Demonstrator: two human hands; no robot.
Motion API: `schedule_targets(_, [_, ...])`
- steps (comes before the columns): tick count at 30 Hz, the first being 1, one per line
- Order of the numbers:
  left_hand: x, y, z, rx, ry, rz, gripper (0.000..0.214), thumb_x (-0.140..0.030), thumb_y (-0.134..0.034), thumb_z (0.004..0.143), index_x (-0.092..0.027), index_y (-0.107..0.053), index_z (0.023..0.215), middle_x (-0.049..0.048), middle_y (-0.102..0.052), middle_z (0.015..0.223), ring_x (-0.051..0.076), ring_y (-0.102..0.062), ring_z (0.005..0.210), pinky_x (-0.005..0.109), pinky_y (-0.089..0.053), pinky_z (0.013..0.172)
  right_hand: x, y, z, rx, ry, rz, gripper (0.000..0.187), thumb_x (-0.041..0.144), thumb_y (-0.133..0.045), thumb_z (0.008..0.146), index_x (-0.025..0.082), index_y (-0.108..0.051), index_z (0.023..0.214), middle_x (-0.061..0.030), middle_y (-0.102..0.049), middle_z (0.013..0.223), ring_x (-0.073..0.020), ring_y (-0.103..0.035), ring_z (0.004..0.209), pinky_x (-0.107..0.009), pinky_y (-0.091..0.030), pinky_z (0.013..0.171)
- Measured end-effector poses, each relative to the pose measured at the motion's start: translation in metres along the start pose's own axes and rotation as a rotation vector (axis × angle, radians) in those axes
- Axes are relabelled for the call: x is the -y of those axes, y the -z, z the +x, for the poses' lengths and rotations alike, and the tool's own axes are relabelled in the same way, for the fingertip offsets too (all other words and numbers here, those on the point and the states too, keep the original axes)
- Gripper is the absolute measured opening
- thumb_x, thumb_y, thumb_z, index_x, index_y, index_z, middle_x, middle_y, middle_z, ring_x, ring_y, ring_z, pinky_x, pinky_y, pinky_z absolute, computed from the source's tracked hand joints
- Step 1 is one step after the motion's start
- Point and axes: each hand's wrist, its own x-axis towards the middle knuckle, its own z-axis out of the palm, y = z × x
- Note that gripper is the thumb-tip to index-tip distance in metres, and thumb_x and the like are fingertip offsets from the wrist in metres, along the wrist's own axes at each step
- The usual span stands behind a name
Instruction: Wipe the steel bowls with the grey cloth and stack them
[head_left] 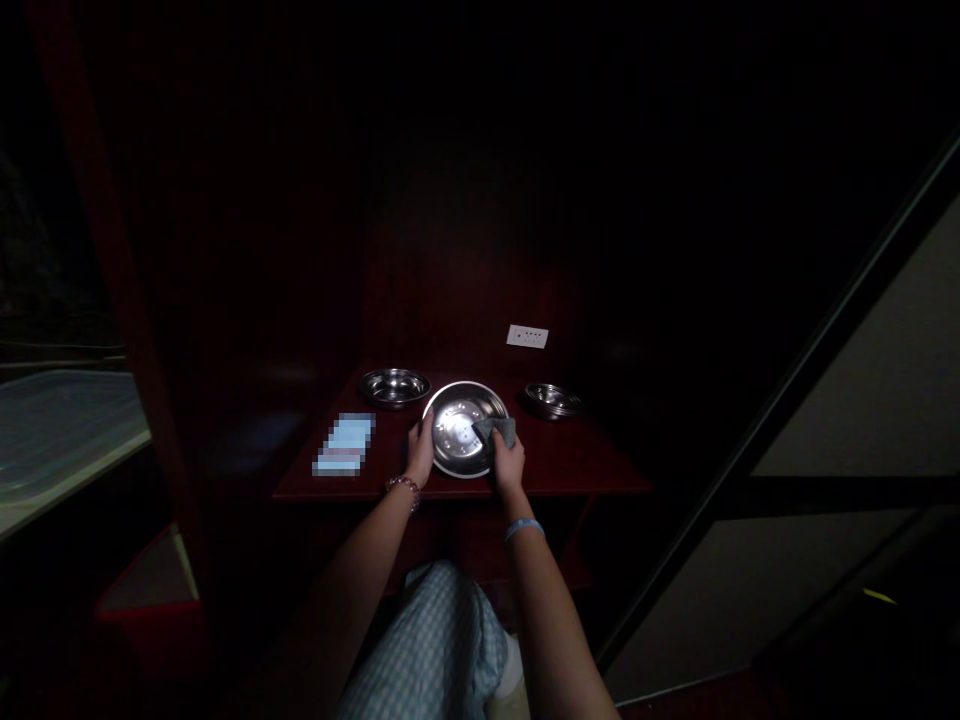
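While the steel bowl (454, 428) is clamped at its left rim by the left hand (422, 448), grey cloth (504, 430), gripped at bowl's right by the right hand (510, 464), is best kept flat.

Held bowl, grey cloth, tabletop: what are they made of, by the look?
Held bowl: probably stainless steel, polished; bright, mirror-like glints inside.
Grey cloth: likely fabric, matte; it folds softly without shine, weave too small to tell.
Tabletop: wood or laminate, perhaps; dark red, smooth-looking, no grain visible in this light.
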Motion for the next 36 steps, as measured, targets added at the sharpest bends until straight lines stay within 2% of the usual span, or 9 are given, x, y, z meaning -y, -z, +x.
schedule_targets(5, [0.002,0.001,0.000,0.017,0.002,-0.003,0.052,-0.060,-0.064,0.087,-0.015,-0.076,0.109,0.0155,-0.077,0.116,0.029,-0.070,0.112,0.041,-0.051,0.102,0.000,0.001,0.000,-0.001,-0.008,0.006,0.045,0.050,-0.068,0.075,0.015,-0.078,0.101,-0.0106,-0.081,0.097,-0.0282,-0.074,0.094,-0.033,-0.053,0.084])
schedule_targets(11, [0.001,0.001,-0.002,0.043,-0.015,-0.007,0.054,-0.061,-0.063,0.088,-0.015,-0.074,0.114,0.0159,-0.071,0.131,0.029,-0.065,0.124,0.040,-0.047,0.108,-0.001,0.000,0.000,0.021,-0.007,0.025,0.045,0.051,-0.067,0.075,0.014,-0.078,0.098,-0.0107,-0.081,0.097,-0.0266,-0.073,0.093,-0.031,-0.053,0.082])
schedule_targets(21, [0.003,-0.001,-0.001,0.019,0.013,-0.011,0.053,-0.061,-0.066,0.085,-0.015,-0.075,0.110,0.0167,-0.074,0.123,0.031,-0.067,0.120,0.043,-0.049,0.106,-0.002,0.000,0.001,0.039,-0.006,0.034,0.043,0.050,-0.066,0.076,0.013,-0.078,0.095,-0.0100,-0.080,0.093,-0.0250,-0.073,0.089,-0.029,-0.053,0.077])
schedule_targets(28, [-0.003,-0.001,-0.002,0.010,0.004,0.004,0.051,-0.059,-0.061,0.090,-0.015,-0.075,0.112,0.0148,-0.075,0.122,0.029,-0.065,0.124,0.038,-0.047,0.109,0.005,0.000,-0.001,0.022,-0.044,-0.001,0.047,0.051,-0.067,0.073,0.010,-0.078,0.094,-0.0124,-0.080,0.091,-0.0251,-0.072,0.088,-0.027,-0.051,0.074])
schedule_targets(36, [-0.001,0.001,0.000,-0.003,0.034,-0.006,0.054,-0.060,-0.063,0.090,-0.016,-0.073,0.118,0.0151,-0.070,0.134,0.029,-0.062,0.129,0.039,-0.046,0.111,0.012,0.000,-0.003,0.012,-0.064,-0.042,0.042,0.051,-0.068,0.073,0.013,-0.079,0.087,-0.0105,-0.080,0.083,-0.0266,-0.072,0.084,-0.028,-0.049,0.070])
